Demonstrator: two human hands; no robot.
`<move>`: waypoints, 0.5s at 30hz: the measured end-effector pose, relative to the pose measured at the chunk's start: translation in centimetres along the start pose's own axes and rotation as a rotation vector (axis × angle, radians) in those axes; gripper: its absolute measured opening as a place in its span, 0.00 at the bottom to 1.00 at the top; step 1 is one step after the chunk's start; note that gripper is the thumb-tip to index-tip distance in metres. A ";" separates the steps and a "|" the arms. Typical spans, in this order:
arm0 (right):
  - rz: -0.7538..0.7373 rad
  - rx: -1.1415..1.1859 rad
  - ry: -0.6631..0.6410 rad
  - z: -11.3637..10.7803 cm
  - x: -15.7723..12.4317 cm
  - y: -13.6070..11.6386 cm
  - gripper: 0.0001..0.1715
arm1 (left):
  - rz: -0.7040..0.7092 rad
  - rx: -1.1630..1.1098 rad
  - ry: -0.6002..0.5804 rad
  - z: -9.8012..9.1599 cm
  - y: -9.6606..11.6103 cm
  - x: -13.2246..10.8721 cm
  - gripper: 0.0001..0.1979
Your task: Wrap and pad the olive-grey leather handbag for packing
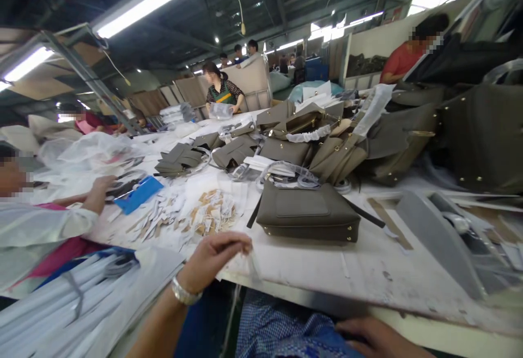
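Observation:
My left hand (218, 257), with a watch (183, 292) on its wrist, is over the front edge of the table. Its thumb and fingertips are pinched on a thin clear plastic strip (253, 266) that hangs down. My right hand (370, 333) rests low by the blue clothing on my lap, fingers a little apart and nothing visible in them; the picture's bottom edge cuts it off. Just beyond both hands, an olive handbag (306, 211) lies on the table with brass studs along its lower edge and a dark strap at each side.
Small tags (214, 211) are heaped left of the bag, near a blue sheet (139, 194). More olive bags (286, 151) pile up behind. A grey panel (433, 243) lies right. At left, a co-worker's hand (98, 186) reaches over the table above wrapped white strips (53, 303).

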State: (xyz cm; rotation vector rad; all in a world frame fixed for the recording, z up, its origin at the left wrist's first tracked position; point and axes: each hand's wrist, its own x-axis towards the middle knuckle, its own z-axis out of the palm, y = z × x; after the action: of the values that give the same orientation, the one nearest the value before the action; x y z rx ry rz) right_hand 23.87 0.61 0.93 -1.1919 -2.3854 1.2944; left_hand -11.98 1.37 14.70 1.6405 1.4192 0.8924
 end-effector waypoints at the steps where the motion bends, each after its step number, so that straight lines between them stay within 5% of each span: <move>1: -0.010 -0.007 -0.030 -1.1 -0.1 -0.4 0.16 | 0.041 0.032 0.127 -1.8 0.6 1.5 0.14; 5: -0.106 -0.065 0.117 -4.7 0.0 -3.0 0.20 | 0.177 0.278 0.328 -6.9 1.6 8.9 0.19; 9: -0.197 -0.109 0.359 -6.7 1.3 -4.1 0.19 | 0.145 0.366 0.460 -11.1 0.2 14.7 0.18; 12: -0.179 -0.181 0.620 -7.7 2.1 -3.2 0.19 | 0.007 0.421 0.527 -14.1 -2.0 16.3 0.17; 15: -0.080 -0.221 0.827 -8.7 3.1 -1.8 0.22 | -0.160 0.441 0.532 -14.8 -4.4 16.1 0.19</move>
State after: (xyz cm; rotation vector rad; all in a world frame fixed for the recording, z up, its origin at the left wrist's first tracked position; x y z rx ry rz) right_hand 25.11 7.76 6.98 -1.3224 -1.9320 0.3726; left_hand -24.89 19.25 17.80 1.6301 2.2090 1.0187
